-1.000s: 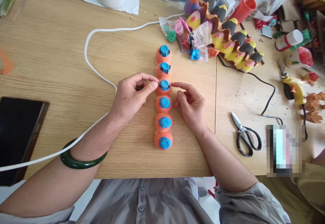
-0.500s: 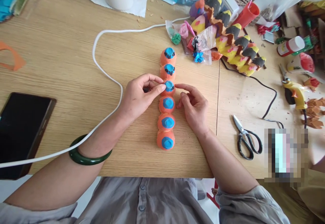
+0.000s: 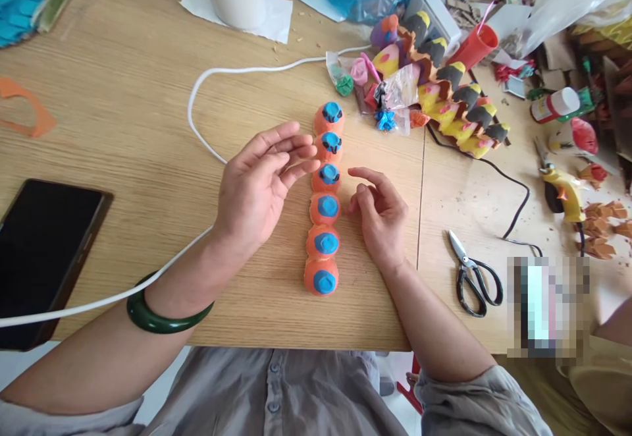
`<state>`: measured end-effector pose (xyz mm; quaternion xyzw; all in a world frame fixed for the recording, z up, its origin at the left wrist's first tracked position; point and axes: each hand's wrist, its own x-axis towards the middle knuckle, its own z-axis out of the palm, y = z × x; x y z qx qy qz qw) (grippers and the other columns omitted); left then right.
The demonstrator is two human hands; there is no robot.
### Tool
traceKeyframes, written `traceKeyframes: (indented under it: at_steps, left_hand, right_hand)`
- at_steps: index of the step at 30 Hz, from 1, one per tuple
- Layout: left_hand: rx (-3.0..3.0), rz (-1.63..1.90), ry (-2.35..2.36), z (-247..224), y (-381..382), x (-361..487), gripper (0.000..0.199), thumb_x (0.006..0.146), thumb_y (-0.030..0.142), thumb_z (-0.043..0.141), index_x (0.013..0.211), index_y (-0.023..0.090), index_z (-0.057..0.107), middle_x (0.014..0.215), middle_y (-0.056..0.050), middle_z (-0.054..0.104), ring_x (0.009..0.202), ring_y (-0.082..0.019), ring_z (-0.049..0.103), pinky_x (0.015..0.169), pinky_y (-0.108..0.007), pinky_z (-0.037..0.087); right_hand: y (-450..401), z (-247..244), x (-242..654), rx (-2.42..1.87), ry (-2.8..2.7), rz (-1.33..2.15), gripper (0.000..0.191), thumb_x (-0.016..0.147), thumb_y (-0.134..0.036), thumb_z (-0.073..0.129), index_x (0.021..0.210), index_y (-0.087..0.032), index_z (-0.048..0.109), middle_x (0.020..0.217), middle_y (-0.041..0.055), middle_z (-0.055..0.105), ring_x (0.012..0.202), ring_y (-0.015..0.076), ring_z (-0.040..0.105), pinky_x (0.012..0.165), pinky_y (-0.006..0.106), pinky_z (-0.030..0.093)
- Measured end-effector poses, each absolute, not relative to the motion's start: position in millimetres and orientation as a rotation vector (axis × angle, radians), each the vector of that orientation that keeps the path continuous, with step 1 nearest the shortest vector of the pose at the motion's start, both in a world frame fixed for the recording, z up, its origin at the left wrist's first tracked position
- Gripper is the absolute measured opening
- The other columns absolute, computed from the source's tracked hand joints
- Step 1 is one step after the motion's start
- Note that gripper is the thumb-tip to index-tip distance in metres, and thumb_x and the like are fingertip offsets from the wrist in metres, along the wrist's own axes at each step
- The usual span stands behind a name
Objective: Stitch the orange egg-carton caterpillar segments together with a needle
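Note:
A strip of several joined orange cups [image 3: 316, 215] lies lengthwise before me on the table, a blue disc of clay on each bump. The three farthest discs carry small black pieces; the nearer ones are plain blue. My left hand [image 3: 261, 182] is raised at the strip's left side, its fingers spread and partly over the upper bumps, with nothing visible in them. To the right of the third bump, my right hand [image 3: 380, 212] rests with its index finger stretched out and the other fingers curled near the thumb. A small gap separates it from the strip.
Black-handled scissors [image 3: 474, 274] lie at right, near a yellow glue gun [image 3: 565, 189]. Bagged clay lumps [image 3: 385, 90] and a painted egg-carton piece [image 3: 454, 97] are at the back. A white cable [image 3: 195, 110] passes over my left forearm; a dark tablet [image 3: 49, 251] lies left.
My left hand has let go of the third bump, drawn back to the left and spread its fingers. My right index finger has moved slightly away from that bump.

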<state>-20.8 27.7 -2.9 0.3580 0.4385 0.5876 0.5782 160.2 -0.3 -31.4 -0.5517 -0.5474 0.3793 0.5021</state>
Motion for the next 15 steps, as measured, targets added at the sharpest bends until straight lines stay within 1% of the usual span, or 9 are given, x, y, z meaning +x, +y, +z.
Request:
traceKeyframes:
  at_steps: [1, 3, 5, 7, 9, 11, 13, 15]
  left_hand:
    - [0.863, 1.359, 1.009, -1.7, 25.9, -20.1, 0.016, 0.093, 0.025, 0.067, 0.108, 0.023, 0.072, 0.118, -0.007, 0.076, 0.118, -0.022, 0.072, 0.098, -0.036, 0.062]
    - [0.896, 1.323, 0.958, -0.3, 21.0, -17.3, 0.022, 0.097, 0.031, 0.066, 0.117, 0.023, 0.071, 0.130, -0.009, 0.075, 0.130, -0.027, 0.068, 0.108, -0.042, 0.060]
    - [0.905, 1.284, 0.876, -0.1, 14.2, -13.3, 0.031, 0.099, 0.033, 0.065, 0.129, 0.024, 0.069, 0.137, -0.010, 0.073, 0.134, -0.028, 0.067, 0.112, -0.045, 0.058]
    - [0.934, 1.234, 0.805, -0.6, 6.3, -9.7, 0.041, 0.101, 0.035, 0.064, 0.142, 0.027, 0.063, 0.144, -0.010, 0.070, 0.137, -0.029, 0.065, 0.114, -0.047, 0.057]
    - [1.011, 1.180, 0.758, -1.4, -1.2, -8.0, 0.053, 0.102, 0.036, 0.065, 0.153, 0.034, 0.054, 0.158, -0.008, 0.059, 0.141, -0.030, 0.062, 0.115, -0.047, 0.056]
    - [1.108, 1.143, 0.743, -2.3, -6.3, -8.4, 0.060, 0.103, 0.035, 0.063, 0.161, 0.039, 0.044, 0.168, -0.005, 0.047, 0.148, -0.029, 0.054, 0.120, -0.046, 0.052]
    - [1.209, 1.137, 0.744, -3.3, -8.1, -9.5, 0.064, 0.105, 0.033, 0.060, 0.165, 0.040, 0.037, 0.170, -0.004, 0.042, 0.157, -0.028, 0.043, 0.126, -0.044, 0.045]
    - [1.282, 1.141, 0.731, -4.3, -7.3, -10.4, 0.065, 0.107, 0.031, 0.056, 0.167, 0.040, 0.032, 0.171, -0.003, 0.041, 0.161, -0.026, 0.034, 0.130, -0.044, 0.038]
  right_hand:
    - [-1.3, -31.1, 160.1, -1.322, -1.343, 0.863, 0.016, 0.101, -0.029, 0.058, 0.111, -0.026, 0.071, 0.106, 0.0028, 0.074, 0.063, 0.0106, 0.061, 0.062, 0.030, 0.056]
    - [-4.0, -29.4, 160.0, -1.279, -1.402, 0.748, 0.018, 0.102, -0.027, 0.056, 0.113, -0.026, 0.071, 0.111, 0.0040, 0.073, 0.072, 0.0122, 0.065, 0.067, 0.031, 0.059]
    - [-7.1, -26.5, 160.1, -1.209, -1.490, 0.626, 0.020, 0.102, -0.024, 0.057, 0.117, -0.028, 0.070, 0.107, 0.0040, 0.072, 0.081, 0.0148, 0.067, 0.071, 0.033, 0.061]
    - [-10.2, -22.9, 160.3, -1.142, -1.605, 0.495, 0.025, 0.101, -0.020, 0.059, 0.122, -0.029, 0.070, 0.105, 0.0042, 0.071, 0.086, 0.0170, 0.068, 0.070, 0.034, 0.062]
    - [-12.6, -19.7, 160.7, -1.103, -1.714, 0.372, 0.033, 0.099, -0.016, 0.061, 0.128, -0.031, 0.068, 0.107, 0.0051, 0.072, 0.090, 0.0190, 0.069, 0.069, 0.036, 0.062]
    - [-13.9, -17.8, 161.3, -1.093, -1.795, 0.296, 0.040, 0.098, -0.015, 0.062, 0.133, -0.033, 0.066, 0.110, 0.0064, 0.071, 0.094, 0.0210, 0.070, 0.070, 0.038, 0.064]
    - [-13.8, -16.9, 161.9, -1.087, -1.849, 0.255, 0.042, 0.097, -0.014, 0.063, 0.134, -0.034, 0.066, 0.111, 0.0066, 0.071, 0.094, 0.0215, 0.070, 0.071, 0.040, 0.064]
    - [-12.9, -16.4, 162.4, -1.072, -1.875, 0.239, 0.040, 0.096, -0.013, 0.066, 0.131, -0.033, 0.068, 0.107, 0.0060, 0.071, 0.092, 0.0210, 0.070, 0.070, 0.039, 0.064]
